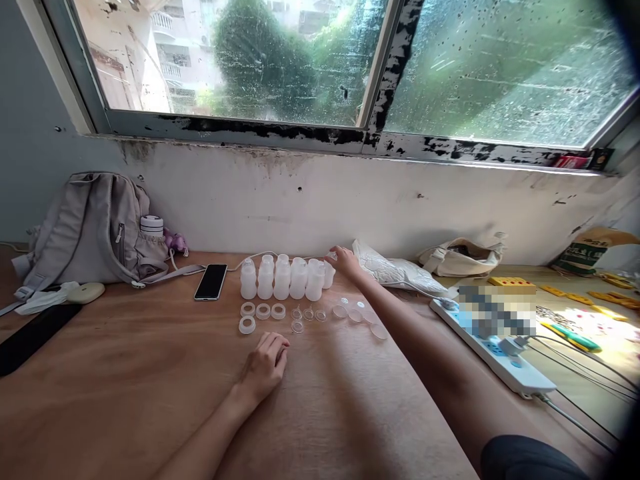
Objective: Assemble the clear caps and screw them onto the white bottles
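- In the head view, the bottles (249, 283) stood upright in a close cluster at the centre of the frame, on the wooden table (125, 373), with the wall behind them.
- The right hand (342, 259) reached in from the lower right, to just beside the cluster's right end. Its fingers were bent close together near a small pale thing; whether they were clamped on it could not be told.
- The left hand (267, 360) rested on the table at lower centre, below the small parts, its fingers loosely curled and near one another. No held thing showed, though the palm was hidden.
- Four white rings (247, 331) lay loose below the bottles: three in a row, one nearer the viewer.
- Four small clear pieces (297, 327) lay right of them, in much the same layout.
- Thin clear discs (379, 331) were spread farther right, with two tiny pieces above them.
- As for progress, the parts seemed largely sorted by kind. The rings, clear pieces and discs all lay apart from the bottles, and none appeared joined; the bottle tops were too small to judge.
- A phone (211, 282) lay left of the bottles.
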Available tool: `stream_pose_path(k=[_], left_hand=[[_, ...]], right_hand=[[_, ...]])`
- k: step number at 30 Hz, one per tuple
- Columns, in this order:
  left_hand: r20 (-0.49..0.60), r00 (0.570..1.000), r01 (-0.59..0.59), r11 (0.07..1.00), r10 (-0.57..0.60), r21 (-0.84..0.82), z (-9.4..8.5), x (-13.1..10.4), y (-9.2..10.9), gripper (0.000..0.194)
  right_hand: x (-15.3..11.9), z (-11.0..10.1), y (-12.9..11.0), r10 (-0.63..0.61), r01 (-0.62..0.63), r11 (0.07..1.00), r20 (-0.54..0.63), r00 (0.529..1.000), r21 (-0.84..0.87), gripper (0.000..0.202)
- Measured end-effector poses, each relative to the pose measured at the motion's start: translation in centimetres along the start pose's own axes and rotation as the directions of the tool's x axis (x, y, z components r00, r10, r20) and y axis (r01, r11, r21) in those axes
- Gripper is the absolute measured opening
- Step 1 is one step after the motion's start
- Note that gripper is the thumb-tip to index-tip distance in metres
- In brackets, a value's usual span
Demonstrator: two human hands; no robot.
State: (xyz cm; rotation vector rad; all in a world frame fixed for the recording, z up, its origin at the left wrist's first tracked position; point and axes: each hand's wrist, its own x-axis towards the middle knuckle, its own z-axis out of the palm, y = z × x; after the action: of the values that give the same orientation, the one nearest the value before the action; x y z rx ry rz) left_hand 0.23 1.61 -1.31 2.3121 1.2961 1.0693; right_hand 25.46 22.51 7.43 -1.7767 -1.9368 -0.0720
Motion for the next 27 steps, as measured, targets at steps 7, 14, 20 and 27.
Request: stream_pose_path(k=[7, 14, 20, 27], left_hand=[[-0.058, 0.998, 0.012, 0.999, -0.01, 0.036, -0.6, 0.4, -0.8, 0.019], [-0.155, 0.985, 0.104, 0.976, -0.074, 0.19, -1.7, 1.0, -2.6, 0.018], [-0.28, 0.94, 0.297, 0.873, -0.196, 0.388, -1.9, 1.0, -4.3, 0.027], [-0.321, 0.907, 0.386, 0.84, -0.271, 0.382, -2.1, 0.8, -5.6, 0.038]], right_hand=[[-1.3, -1.4, -1.0, -0.014, 0.021, 0.998, -0.122, 0.992, 0.056, 0.033], [-8.2, -1.3, -2.9, -0.078, 0.109, 0.984, -0.207, 0.975, 0.143, 0.023], [-16.3, 3.2, -4.5, -0.288, 0.262, 0.923, 0.055, 0.956, 0.282, 0.014], [-18.1, 5.5, -5.5, -0.294, 0.271, 0.916, 0.036, 0.955, 0.295, 0.017]])
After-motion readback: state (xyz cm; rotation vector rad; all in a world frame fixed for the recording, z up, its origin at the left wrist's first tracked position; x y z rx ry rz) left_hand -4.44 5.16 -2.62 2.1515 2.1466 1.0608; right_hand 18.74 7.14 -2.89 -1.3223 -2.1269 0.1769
